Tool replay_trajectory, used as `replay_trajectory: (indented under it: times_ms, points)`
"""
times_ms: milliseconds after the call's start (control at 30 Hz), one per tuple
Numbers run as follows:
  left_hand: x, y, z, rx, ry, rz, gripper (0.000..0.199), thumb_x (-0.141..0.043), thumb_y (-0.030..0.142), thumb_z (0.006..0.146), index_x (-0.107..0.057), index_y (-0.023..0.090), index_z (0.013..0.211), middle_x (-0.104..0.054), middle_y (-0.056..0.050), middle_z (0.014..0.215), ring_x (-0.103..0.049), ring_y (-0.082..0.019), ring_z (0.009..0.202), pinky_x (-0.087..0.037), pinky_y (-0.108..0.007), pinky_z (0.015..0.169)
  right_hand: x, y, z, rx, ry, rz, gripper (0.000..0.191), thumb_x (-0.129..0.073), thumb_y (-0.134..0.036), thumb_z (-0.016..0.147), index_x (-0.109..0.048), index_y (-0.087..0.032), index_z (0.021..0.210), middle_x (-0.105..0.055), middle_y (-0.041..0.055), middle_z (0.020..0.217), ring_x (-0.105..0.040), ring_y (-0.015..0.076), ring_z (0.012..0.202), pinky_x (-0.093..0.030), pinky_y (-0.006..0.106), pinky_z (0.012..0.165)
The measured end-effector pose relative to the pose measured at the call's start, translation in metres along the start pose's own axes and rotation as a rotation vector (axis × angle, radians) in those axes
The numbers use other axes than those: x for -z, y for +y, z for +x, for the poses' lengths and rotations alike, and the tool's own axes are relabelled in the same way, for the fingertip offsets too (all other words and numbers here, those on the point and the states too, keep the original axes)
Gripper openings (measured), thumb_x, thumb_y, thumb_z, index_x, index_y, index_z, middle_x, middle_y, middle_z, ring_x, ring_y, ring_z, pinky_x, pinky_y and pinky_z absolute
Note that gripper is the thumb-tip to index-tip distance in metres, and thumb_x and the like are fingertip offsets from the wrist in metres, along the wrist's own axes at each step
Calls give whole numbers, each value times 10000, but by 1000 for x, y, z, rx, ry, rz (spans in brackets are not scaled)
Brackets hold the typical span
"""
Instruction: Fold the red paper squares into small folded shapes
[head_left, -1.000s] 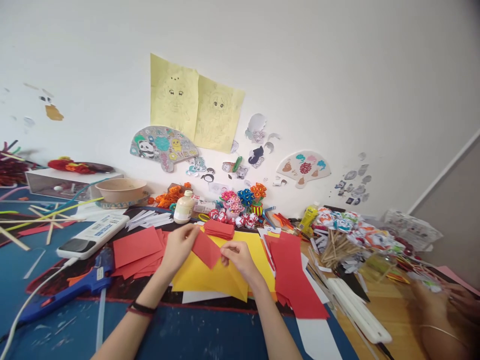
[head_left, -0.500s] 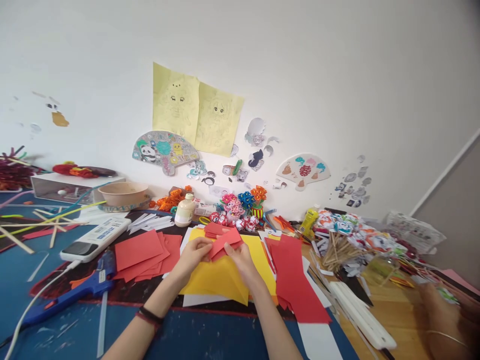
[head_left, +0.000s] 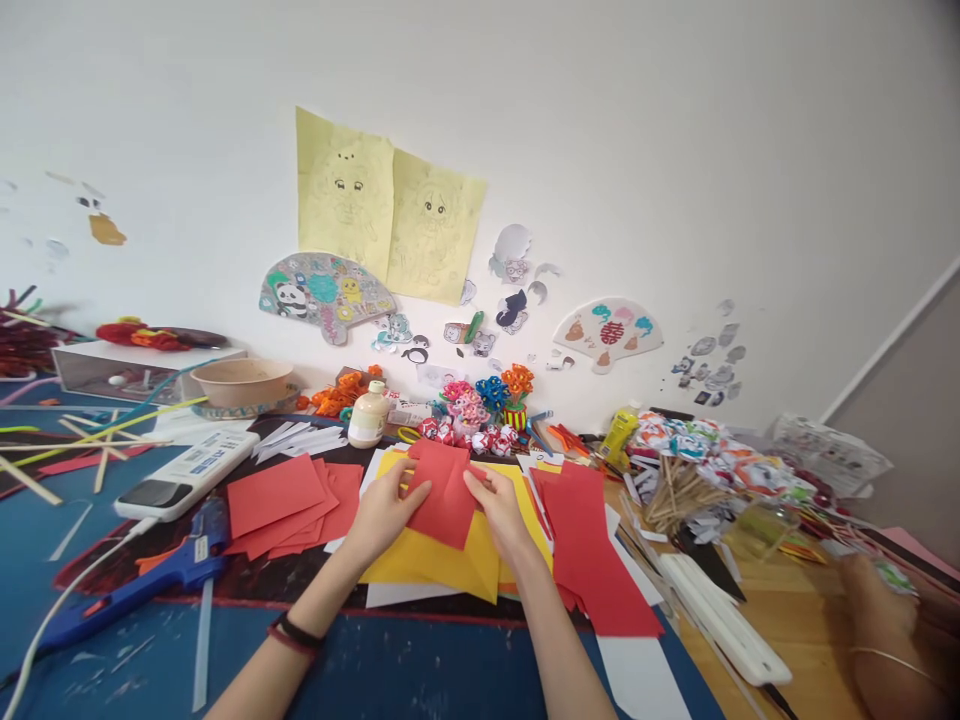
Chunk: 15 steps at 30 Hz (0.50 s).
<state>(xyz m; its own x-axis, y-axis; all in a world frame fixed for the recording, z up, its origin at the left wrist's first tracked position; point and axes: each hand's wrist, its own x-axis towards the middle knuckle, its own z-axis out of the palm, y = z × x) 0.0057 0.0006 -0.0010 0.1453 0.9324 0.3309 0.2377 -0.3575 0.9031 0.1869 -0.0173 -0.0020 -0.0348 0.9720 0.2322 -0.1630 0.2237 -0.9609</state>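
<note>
Between my two hands is a sheet of red paper (head_left: 442,500), creased and held above a yellow sheet (head_left: 420,570). My left hand (head_left: 385,510) pinches its left edge between thumb and fingers. On the opposite side, my right hand (head_left: 495,505) grips the right edge near the top. To the left lies a stack of red paper pieces (head_left: 277,497). More red paper (head_left: 600,560), in longer strips, rests to the right over white sheets. Behind the held sheet, its top end overlaps the far part of the paper pile.
A blue glue gun (head_left: 150,585) and a white power strip (head_left: 187,475) sit at left. A glue bottle (head_left: 368,415) and paper-flower pots (head_left: 515,400) stand along the wall. At right are a bundle of sticks (head_left: 671,495), another white strip (head_left: 724,620) and a co-worker's hand (head_left: 874,600).
The red paper, folded over and compact before, is now opened out into a taller sheet. My hands have shifted to its side edges. The view has tilted slightly.
</note>
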Motion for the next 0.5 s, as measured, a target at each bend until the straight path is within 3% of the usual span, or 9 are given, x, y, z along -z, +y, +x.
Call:
replay_trajectory:
  times_ms: [100, 233, 333, 500]
  points:
    - [2, 11, -4, 2, -23, -113, 366, -612, 462, 736, -642, 186, 974, -691, -72, 999, -635, -238, 909, -493, -347, 776, -4, -2, -2, -44, -83, -55, 339, -693, -462, 727, -703, -178, 911, -702, 65, 853, -636, 225, 775, -476, 318, 703]
    - [5, 23, -8, 201, -178, -271, 369, -607, 493, 730, -658, 152, 863, -705, -75, 898, -645, -229, 832, -493, -314, 713, -7, 2, -1, 8, -69, -222, 261, -681, -409, 745, -702, -165, 835, -682, 42, 804, -600, 188, 722, -434, 266, 634]
    - [6, 22, -6, 146, -144, -213, 334, -603, 488, 730, -645, 163, 794, -688, -39, 823, -620, -198, 799, -464, -274, 688, -6, 4, 0, 44, -94, -302, 174, -667, -331, 757, -696, -162, 782, -662, 23, 772, -577, 170, 729, -414, 248, 644]
    - [3, 20, -5, 128, -194, -192, 323, -615, 476, 715, -637, 156, 738, -654, -17, 711, -580, -164, 695, -409, -238, 612, -4, 1, -1, 55, -112, -337, 132, -636, -283, 766, -692, -165, 776, -657, 18, 785, -564, 169, 752, -410, 246, 664]
